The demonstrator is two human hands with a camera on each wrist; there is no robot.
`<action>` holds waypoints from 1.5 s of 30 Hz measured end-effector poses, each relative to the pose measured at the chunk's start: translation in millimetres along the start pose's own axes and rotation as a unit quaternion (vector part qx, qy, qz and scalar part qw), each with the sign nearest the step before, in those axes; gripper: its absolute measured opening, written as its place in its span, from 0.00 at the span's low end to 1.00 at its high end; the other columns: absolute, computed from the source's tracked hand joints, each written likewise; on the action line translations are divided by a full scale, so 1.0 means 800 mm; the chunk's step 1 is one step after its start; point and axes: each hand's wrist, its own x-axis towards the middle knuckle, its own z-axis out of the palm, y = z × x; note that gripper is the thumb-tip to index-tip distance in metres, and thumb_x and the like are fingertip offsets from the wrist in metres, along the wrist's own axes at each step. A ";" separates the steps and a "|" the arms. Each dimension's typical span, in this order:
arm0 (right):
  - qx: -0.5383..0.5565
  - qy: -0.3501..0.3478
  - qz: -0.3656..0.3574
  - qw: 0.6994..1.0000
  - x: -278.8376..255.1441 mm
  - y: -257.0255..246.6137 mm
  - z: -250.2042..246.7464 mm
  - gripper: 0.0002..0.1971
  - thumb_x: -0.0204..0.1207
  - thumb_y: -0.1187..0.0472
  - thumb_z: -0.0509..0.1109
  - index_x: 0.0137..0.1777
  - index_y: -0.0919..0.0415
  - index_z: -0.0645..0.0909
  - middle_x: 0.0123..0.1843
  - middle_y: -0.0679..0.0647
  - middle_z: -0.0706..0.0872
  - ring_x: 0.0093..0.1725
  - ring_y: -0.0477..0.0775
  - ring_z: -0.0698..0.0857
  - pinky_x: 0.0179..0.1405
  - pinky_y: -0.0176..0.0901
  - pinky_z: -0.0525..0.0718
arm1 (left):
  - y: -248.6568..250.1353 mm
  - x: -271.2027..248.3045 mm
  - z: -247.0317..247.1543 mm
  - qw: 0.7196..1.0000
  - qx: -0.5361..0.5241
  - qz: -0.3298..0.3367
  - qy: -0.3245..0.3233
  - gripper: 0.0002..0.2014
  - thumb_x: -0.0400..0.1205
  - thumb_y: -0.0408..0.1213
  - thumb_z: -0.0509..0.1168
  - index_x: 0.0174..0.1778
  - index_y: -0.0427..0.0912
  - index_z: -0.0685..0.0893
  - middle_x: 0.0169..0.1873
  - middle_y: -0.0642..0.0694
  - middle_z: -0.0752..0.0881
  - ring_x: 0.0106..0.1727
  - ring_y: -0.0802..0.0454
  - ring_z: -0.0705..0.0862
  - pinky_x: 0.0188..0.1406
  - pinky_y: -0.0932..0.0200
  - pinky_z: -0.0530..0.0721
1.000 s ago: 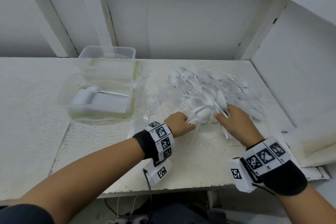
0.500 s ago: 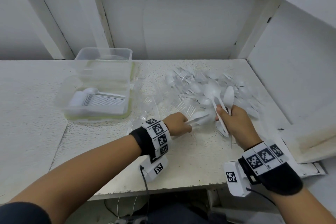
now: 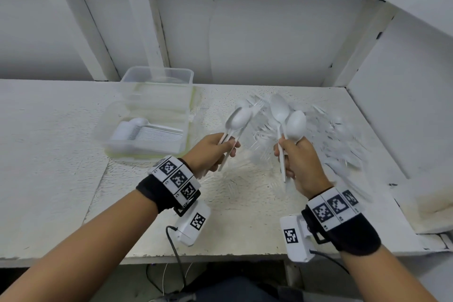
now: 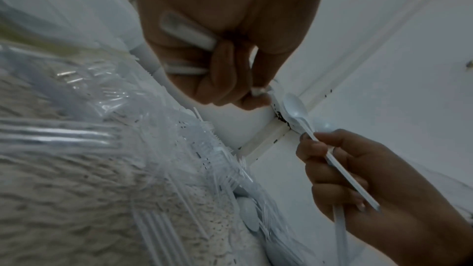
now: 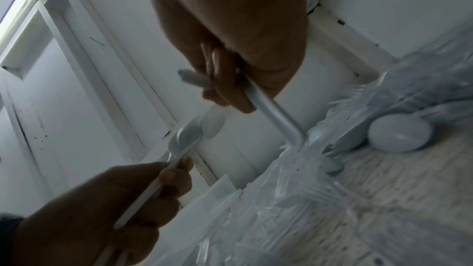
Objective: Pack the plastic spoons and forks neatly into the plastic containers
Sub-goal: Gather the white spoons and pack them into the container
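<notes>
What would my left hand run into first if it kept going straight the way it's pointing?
Probably the loose pile of cutlery: the left hand, gripping spoons, points forward and right toward the pile's near-left edge. Depth is unclear, so it might pass above.

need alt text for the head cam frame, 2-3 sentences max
Two hands are raised above a white table, the left hand and the right hand each gripping a few white plastic spoons by the handles, bowls up. A loose pile of cutlery lies behind them. To the left, a clear container holds a neat row of spoons.
</notes>
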 end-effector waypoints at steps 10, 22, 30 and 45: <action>0.031 0.022 -0.006 0.999 0.014 -0.006 0.071 0.09 0.83 0.62 0.54 0.44 0.53 0.73 0.24 0.50 0.64 0.19 0.44 0.61 0.17 0.36 0.59 | 0.000 0.000 -0.002 0.988 -0.134 -0.024 0.075 0.10 0.87 0.42 0.53 0.45 0.43 0.74 0.23 0.52 0.65 0.18 0.60 0.58 0.15 0.68 0.56; -0.019 0.031 -0.073 0.997 0.014 0.000 0.096 0.07 0.85 0.57 0.56 0.52 0.55 0.76 0.35 0.48 0.76 0.33 0.44 0.74 0.39 0.43 0.73 | 0.002 -0.004 -0.002 0.989 -0.129 -0.001 0.072 0.12 0.87 0.45 0.51 0.42 0.46 0.74 0.24 0.51 0.70 0.21 0.57 0.63 0.19 0.66 0.61; 0.087 0.069 -0.026 0.993 0.025 -0.011 0.091 0.07 0.82 0.60 0.56 0.43 0.57 0.73 0.21 0.47 0.64 0.15 0.39 0.61 0.13 0.31 0.60 | 0.000 -0.007 -0.005 0.986 -0.168 -0.010 -0.006 0.11 0.87 0.40 0.49 0.47 0.43 0.77 0.21 0.52 0.71 0.21 0.56 0.66 0.19 0.66 0.62; 0.065 -0.023 -0.013 0.998 0.055 -0.008 0.073 0.11 0.80 0.57 0.67 0.37 0.58 0.74 0.17 0.43 0.65 0.15 0.41 0.62 0.15 0.34 0.62 | 0.003 -0.016 -0.011 0.988 -0.121 -0.039 -0.082 0.16 0.86 0.43 0.45 0.46 0.40 0.76 0.12 0.51 0.62 0.09 0.58 0.56 0.11 0.72 0.55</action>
